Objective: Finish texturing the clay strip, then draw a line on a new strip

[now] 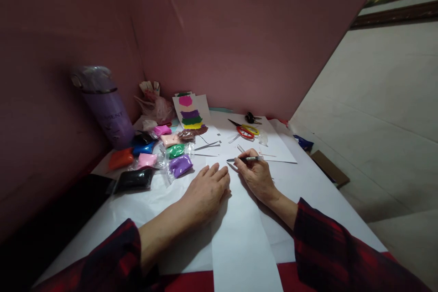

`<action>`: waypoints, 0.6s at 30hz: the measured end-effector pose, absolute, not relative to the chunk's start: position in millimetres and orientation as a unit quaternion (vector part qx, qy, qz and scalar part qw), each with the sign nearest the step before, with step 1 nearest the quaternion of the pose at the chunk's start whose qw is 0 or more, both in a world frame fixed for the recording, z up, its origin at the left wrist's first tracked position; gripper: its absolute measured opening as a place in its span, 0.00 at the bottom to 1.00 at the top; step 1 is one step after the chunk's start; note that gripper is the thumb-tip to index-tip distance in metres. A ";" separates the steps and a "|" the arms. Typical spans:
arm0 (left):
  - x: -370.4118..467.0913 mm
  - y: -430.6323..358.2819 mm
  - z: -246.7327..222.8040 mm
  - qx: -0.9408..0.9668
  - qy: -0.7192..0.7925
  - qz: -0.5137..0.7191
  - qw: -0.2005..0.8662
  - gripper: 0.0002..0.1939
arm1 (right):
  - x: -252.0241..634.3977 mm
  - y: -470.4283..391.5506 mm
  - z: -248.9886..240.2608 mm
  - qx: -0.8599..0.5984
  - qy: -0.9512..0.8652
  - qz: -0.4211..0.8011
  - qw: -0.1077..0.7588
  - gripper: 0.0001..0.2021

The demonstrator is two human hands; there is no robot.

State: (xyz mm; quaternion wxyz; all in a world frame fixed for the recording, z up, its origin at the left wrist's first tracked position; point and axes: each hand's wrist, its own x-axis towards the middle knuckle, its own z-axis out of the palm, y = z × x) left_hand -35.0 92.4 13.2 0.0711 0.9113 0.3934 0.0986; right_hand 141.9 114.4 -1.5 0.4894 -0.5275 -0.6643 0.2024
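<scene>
Right hand (pixel 256 177) grasps pen (pixel 252 159); left hand (pixel 207 191) lies flat, grasping nothing, beside paper strip (pixel 244 246) between them (too-light left pressure could, I judge, let strip skew).

Your view is dim, with the pink walls (pixel 219 45) muted and the lower left corner nearly black. Soft light, seemingly from above, shows palest on the white paper (pixel 242 246). Blurry-edged shadows lie beside your left hand (pixel 208 187) and right hand (pixel 256 175). Small glints dot the plastic packets (pixel 180 166). Wide-angle stretching tilts the purple bottle (pixel 107 116); fine detail looks soft.
</scene>
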 end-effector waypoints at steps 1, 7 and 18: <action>-35.0 92.1 13.2 0.912 0.394 0.094 0.068 0.16 | 141.8 114.3 -1.4 -0.528 -0.665 0.198 0.489 0.08; -34.6 91.4 14.2 0.910 0.400 0.078 0.080 0.18 | 141.0 113.8 0.8 -0.521 -0.668 0.198 0.494 0.08; -34.1 91.2 17.6 0.911 0.394 0.088 0.085 0.15 | 141.2 113.4 0.6 -0.522 -0.670 0.201 0.488 0.08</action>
